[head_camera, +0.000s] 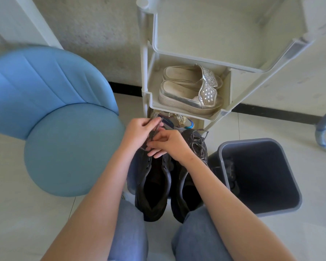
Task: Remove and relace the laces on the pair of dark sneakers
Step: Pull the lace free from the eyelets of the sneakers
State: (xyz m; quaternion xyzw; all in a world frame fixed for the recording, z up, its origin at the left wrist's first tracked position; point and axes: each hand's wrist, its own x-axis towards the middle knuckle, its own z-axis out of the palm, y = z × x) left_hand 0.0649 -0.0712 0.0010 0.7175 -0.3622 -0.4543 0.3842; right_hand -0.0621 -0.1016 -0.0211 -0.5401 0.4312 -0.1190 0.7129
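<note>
Two dark sneakers stand side by side on the floor between my knees, toes pointing away. The left sneaker (151, 187) shows bare eyelets along its opening. My left hand (137, 131) holds a loop of dark lace (154, 129) raised above that shoe's toe end. My right hand (169, 146) pinches the same lace just over the front eyelets. The right sneaker (188, 183) still carries its lace (198, 142), loose and tangled near the toe.
A blue upholstered chair (64, 129) sits close on the left. A grey bin (260, 176) stands on the right, touching the right sneaker. Ahead is a white plastic shoe rack (188, 108) holding silver platform shoes (190, 91). Light tiled floor all round.
</note>
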